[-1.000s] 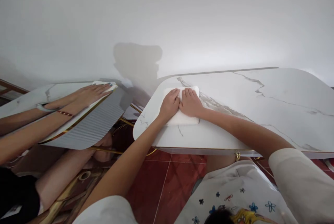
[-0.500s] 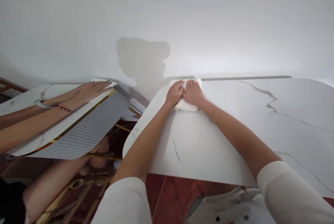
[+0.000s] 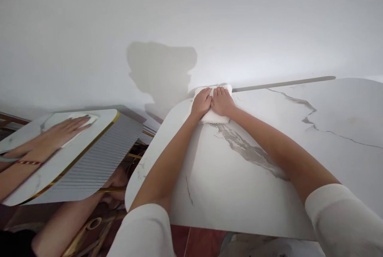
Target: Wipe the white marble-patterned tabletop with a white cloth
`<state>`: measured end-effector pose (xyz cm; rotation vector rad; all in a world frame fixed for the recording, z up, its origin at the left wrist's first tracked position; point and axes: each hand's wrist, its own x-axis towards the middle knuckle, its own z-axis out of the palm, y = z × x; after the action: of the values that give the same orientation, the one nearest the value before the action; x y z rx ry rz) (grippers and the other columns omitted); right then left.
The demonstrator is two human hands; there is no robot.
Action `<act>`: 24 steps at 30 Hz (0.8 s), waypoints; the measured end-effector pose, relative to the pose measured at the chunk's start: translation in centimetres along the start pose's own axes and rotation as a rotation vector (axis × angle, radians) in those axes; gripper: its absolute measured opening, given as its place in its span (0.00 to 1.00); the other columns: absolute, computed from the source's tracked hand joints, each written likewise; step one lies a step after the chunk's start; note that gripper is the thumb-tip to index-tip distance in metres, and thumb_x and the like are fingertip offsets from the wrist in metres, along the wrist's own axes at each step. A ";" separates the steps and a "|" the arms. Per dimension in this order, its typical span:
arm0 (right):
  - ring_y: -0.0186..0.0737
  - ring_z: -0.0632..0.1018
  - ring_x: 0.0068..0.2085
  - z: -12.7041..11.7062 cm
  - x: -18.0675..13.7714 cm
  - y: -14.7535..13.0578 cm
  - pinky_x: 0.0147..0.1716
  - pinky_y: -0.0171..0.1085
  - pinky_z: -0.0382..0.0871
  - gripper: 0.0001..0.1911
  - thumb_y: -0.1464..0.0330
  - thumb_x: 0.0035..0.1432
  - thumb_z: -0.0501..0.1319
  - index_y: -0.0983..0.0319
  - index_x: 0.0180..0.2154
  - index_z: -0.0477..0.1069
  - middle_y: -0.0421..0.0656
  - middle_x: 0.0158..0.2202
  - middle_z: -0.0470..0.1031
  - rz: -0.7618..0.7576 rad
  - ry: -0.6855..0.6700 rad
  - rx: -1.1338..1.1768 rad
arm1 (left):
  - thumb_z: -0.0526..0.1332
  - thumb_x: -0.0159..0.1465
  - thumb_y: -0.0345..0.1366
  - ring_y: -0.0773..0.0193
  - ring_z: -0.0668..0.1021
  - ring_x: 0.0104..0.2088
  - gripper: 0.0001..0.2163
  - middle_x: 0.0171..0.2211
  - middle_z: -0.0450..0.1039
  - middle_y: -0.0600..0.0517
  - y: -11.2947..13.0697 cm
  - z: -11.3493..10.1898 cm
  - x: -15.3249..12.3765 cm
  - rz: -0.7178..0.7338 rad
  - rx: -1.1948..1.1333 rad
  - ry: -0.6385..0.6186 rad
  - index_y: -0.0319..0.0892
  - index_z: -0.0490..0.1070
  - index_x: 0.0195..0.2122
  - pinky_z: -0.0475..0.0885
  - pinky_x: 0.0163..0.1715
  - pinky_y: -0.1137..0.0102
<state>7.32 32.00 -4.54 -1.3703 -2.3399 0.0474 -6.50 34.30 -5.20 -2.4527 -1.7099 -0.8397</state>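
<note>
A folded white cloth (image 3: 216, 119) lies on the white marble-patterned table (image 3: 221, 185), close to its far edge by the wall. My left hand (image 3: 201, 103) presses on the cloth's left part, fingers bent against it. Right beside it, my right hand (image 3: 223, 102) bears down on the other part, its fingers together and pointing toward the wall. The two hands touch near the thumbs. Both arms stretch forward over the tabletop, and the palms hide part of the cloth.
On the left, another person's hands (image 3: 64, 129) lie on a white cloth (image 3: 93, 119) atop a second marble-patterned table (image 3: 103, 118) with a gold edge and ribbed side. A gap separates the tables. The wall (image 3: 254, 25) stands behind both. Below is a red floor (image 3: 203, 242).
The view has shifted slightly, and a broad grey vein now shows between my arms. My hands stay on the cloth by the far edge. The other person's hands and cloth have moved left and nearer.
</note>
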 end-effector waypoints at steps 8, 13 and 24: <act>0.57 0.54 0.64 -1.1 -2.0 1.1 0.61 0.53 0.43 0.30 0.68 0.64 0.43 0.83 0.61 0.50 0.65 0.64 0.52 0.021 -0.010 -0.028 | 0.45 0.63 0.33 0.59 0.62 0.61 0.22 0.60 0.62 0.46 2.8 0.4 -0.4 -0.050 0.080 -0.073 0.37 0.63 0.58 0.55 0.62 0.63; 0.58 0.55 0.64 -1.7 -4.5 0.0 0.60 0.54 0.46 0.30 0.68 0.63 0.44 0.83 0.61 0.52 0.66 0.63 0.53 0.014 0.028 -0.047 | 0.45 0.65 0.35 0.59 0.61 0.62 0.22 0.61 0.61 0.45 3.7 -0.5 -2.7 0.016 0.061 -0.085 0.37 0.62 0.58 0.53 0.63 0.63; 0.59 0.55 0.64 -3.3 -11.0 -3.6 0.60 0.54 0.46 0.30 0.68 0.64 0.44 0.84 0.61 0.52 0.66 0.63 0.54 0.021 0.034 -0.072 | 0.43 0.66 0.38 0.58 0.61 0.62 0.22 0.61 0.61 0.47 7.4 -3.3 -9.2 0.037 0.011 -0.094 0.39 0.61 0.59 0.54 0.63 0.60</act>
<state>10.20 20.30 -4.44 -1.4185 -2.3197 -0.0537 -3.57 22.39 -4.52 -2.5469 -1.6869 -0.7204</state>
